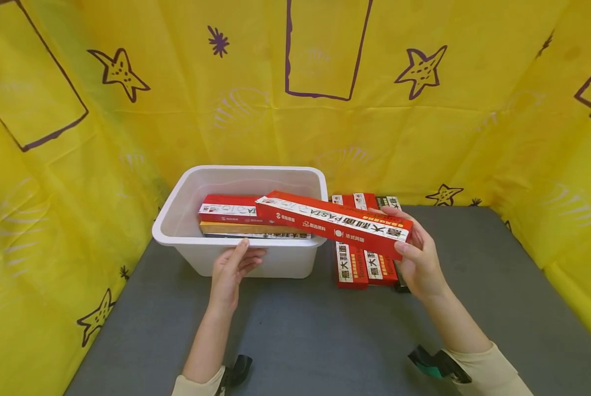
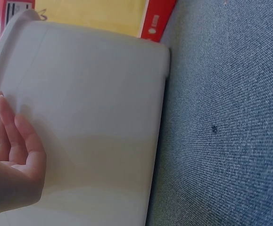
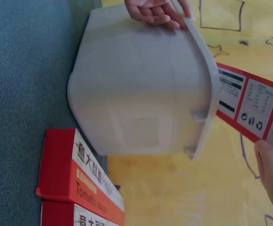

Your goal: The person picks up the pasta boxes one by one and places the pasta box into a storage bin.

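Note:
My right hand (image 1: 420, 258) grips one end of a long red pasta box (image 1: 335, 219), thumb on the near side. The box slants leftward, its far end over the rim of a white plastic bin (image 1: 260, 261). Its printed panel (image 3: 247, 101) shows in the right wrist view. At the bin's front rim, my left hand (image 1: 230, 272) has its thumb on top and fingers below, against the outer wall. Inside the bin lie another red pasta box (image 1: 231, 208) and a yellowish box with a dark edge (image 1: 241, 228), partly hidden by the rim.
Right of the bin, red pasta boxes (image 1: 352, 269) and a dark box (image 1: 401, 280) lie side by side on the grey tabletop (image 1: 295, 335), partly covered by the held box. A yellow cloth with drawn stars (image 1: 255, 121) encloses the back and sides.

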{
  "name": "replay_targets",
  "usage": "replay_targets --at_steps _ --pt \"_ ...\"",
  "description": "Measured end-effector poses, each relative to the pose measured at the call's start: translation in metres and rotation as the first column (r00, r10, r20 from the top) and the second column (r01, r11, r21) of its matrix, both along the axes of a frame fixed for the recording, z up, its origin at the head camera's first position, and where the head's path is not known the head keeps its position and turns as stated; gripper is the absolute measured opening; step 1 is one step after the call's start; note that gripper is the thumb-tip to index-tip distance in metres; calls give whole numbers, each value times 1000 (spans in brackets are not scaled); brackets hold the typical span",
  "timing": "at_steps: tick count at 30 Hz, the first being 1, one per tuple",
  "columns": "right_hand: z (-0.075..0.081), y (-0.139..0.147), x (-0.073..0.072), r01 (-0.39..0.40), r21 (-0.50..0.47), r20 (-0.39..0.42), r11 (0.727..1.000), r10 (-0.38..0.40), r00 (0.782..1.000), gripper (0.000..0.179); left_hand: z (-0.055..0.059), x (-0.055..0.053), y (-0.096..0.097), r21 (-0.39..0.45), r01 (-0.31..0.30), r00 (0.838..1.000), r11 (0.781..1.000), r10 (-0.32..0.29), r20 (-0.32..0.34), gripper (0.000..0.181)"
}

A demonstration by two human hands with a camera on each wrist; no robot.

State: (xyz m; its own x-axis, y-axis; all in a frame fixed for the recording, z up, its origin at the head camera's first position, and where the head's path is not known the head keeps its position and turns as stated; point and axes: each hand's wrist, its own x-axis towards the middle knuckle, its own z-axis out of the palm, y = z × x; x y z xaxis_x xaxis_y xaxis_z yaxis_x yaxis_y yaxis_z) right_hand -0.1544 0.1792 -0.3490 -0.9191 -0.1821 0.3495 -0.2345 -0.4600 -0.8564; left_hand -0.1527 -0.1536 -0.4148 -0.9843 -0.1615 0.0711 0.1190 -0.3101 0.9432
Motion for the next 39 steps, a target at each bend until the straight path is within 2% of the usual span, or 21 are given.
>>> replay_targets --at_steps 18,27,30,39 --pt "-6 -18 -12 -52 9 5 999 52 999 49 -1 2 1 -12 -17 1000 1000 17 -8 21" --pt "-6 -26 -21 -55 4 44 998 55 998 43 -2 1 0 -10 -2 1000 1000 2 2 22" --pt "-6 -25 -24 -59 19 25 998 58 998 42 -1 1 0 -11 -5 1000 1000 5 3 23" --pt "-4 -22 -32 42 128 26 991 -45 999 52 -3 2 1 -16 -26 1000 1000 26 1 27"
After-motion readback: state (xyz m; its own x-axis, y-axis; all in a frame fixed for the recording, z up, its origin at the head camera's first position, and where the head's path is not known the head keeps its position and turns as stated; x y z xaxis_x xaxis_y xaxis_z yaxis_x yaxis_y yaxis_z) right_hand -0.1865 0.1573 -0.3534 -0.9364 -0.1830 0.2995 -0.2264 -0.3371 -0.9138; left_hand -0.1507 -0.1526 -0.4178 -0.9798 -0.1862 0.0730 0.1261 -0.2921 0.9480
